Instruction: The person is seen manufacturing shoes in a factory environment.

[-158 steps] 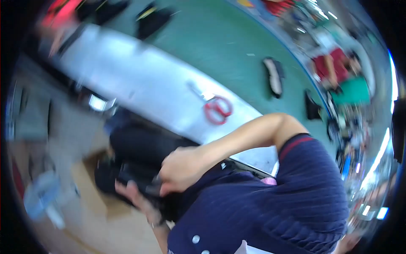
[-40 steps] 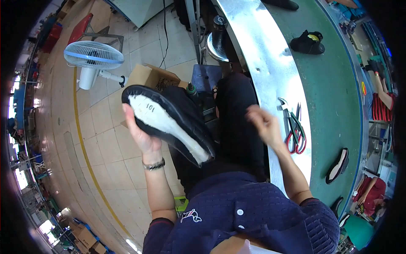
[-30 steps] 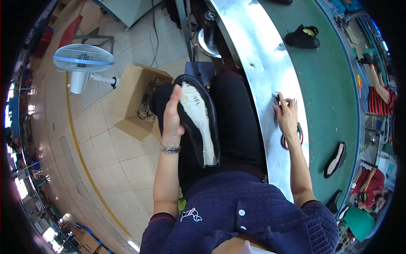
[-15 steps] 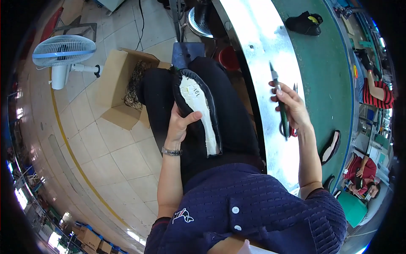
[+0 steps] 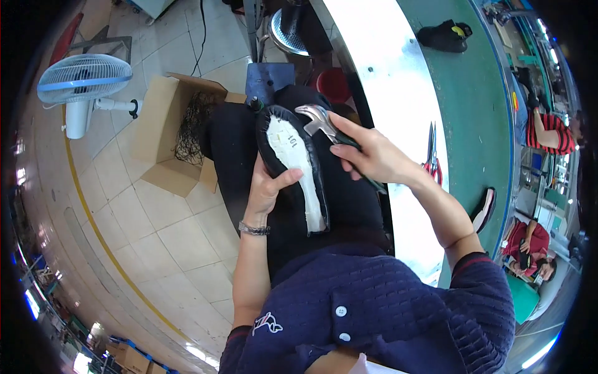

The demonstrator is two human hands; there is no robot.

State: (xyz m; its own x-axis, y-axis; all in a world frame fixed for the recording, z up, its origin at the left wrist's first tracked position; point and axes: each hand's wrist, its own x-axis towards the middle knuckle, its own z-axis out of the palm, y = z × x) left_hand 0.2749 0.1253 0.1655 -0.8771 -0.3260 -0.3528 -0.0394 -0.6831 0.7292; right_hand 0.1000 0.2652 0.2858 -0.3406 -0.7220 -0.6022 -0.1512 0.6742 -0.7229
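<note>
A black shoe upper (image 5: 315, 181) rests sole side up across my lap, its pale insole board framed by gathered black edges. My left hand (image 5: 266, 187) grips it from the left side at the waist, with the thumb pressed on the insole; the other fingers are hidden beneath. In my right hand (image 5: 367, 153) are lasting pliers (image 5: 317, 119) with a curved metal head and dark green handles. Their head is just beside the right edge of the shoe's toe. Whether the jaws touch the black edge I cannot tell.
A shiny metal bench (image 5: 398, 81) runs along my right, with red-handled pliers (image 5: 432, 149) on it. Beyond lies a green belt (image 5: 464, 106) carrying a black shoe (image 5: 443, 37). An open carton (image 5: 156, 134) and a fan (image 5: 84, 81) stand left. Other people sit far right.
My right hand has come left from above the bench to the shoe's toe, bringing the lasting pliers, whose head has turned into view. My left hand still holds the shoe upper.
</note>
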